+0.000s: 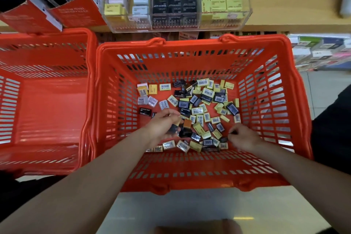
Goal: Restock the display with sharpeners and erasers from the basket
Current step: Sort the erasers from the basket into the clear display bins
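Two orange baskets: the basket (284, 100) holding stock at centre, a second basket (47, 110) at 9 o'clock, nothing visible inside it. Small boxes (207, 99), yellow, black and white, lie loose on the floor of the centre one; too many and too jumbled to count, long axes pointing every way. Left hand (163, 125) is curled round a few dark boxes (173, 129). Right hand (245, 137) pinches one dark piece (232, 132) at its fingertips. Clear display (176, 0) at 12 o'clock: three compartments, white and pale boxes left, black middle, yellow right, stacked in rows.
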